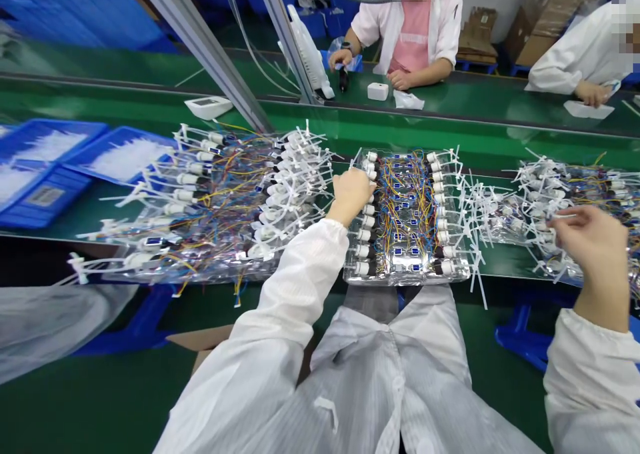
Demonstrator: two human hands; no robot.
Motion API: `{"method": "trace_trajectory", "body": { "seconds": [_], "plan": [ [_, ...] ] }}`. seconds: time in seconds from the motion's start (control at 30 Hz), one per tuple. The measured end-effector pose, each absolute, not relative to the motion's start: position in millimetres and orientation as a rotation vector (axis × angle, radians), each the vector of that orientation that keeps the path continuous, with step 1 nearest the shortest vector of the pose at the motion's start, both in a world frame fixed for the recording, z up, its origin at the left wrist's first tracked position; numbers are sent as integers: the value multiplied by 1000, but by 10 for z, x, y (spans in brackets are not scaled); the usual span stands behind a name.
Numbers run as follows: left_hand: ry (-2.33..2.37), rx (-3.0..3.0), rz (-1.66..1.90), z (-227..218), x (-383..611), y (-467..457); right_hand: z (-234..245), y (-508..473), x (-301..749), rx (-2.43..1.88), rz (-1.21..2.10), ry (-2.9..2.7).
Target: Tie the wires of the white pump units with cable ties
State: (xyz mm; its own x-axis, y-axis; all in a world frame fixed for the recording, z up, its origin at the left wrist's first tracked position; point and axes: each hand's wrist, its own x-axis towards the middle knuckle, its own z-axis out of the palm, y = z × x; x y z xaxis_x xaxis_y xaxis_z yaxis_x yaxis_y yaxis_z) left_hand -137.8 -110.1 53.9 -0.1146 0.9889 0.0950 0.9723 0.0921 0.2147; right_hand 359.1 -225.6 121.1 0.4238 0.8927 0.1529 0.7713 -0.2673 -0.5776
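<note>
The biggest thing I see from here is the green bench (505, 262), running across the whole view. On its far side sits a person in a pink top (411, 37), with both of that person's hands on the surface. Near me, a wide left batch (225, 187) of wired parts lies spread out, blue bins (75, 191) of white strips beyond it; a right batch (583, 181) runs off the edge.

Between the batches, at the bench's near edge and right before my body, is the clear tray (395, 280). My left hand (353, 191) is at its upper left side, fingers curled down over the white-ended parts (363, 268) — I can't tell whether they grip one. My right hand (593, 241) is well apart, over the right batch, thumb and fingertips near each other by a white strand — whether they pinch it, I can't tell.

Smallest are the tray's yellow wires (420, 207) and blue pieces (398, 251).
</note>
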Motion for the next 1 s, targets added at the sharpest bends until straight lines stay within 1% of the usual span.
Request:
{"method": "trace_trajectory", "body": {
  "seconds": [0.1, 0.13, 0.2, 0.27, 0.37, 0.5, 0.6, 0.67, 0.73, 0.87, 1.0],
  "plan": [
    [2242, 2115, 391, 551, -1348, -1192, 1402, -2130, 3413, -1669, 248, -1220],
    [2227, 2126, 407, 547, -1348, -1211, 1436, -2057, 3293, -1505, 297, -1175],
    [2178, 2132, 448, 520, -1369, -1228, 1462, -1889, 2982, -1278, 529, -1100],
    [2116, 2127, 530, 470, -1409, -1227, 1447, -1724, 2616, -1194, 833, -1086],
    [2062, 2099, 675, 380, -1472, -1225, 1406, -1501, 2053, -1145, 1158, -1176],
    [2055, 2045, 765, 304, -1512, -1246, 1361, -1167, 1359, -996, 1410, -1323],
    [2040, 1983, 919, 281, -1519, -1258, 1267, -869, 877, -916, 1565, -1313],
    [2017, 1937, 989, 274, -1524, -1260, 1149, -684, 584, -939, 1612, -1311],
    [2000, 1916, 986, 276, -1533, -1259, 995, -537, 333, -981, 1587, -1319],
    [2050, 1888, 859, 347, -1572, -1270, 647, -391, 17, -1006, 1490, -1327],
    [2030, 1770, 745, 487, -1640, -1294, 351, -377, -48, -995, 1435, -1329]
  ]
}}
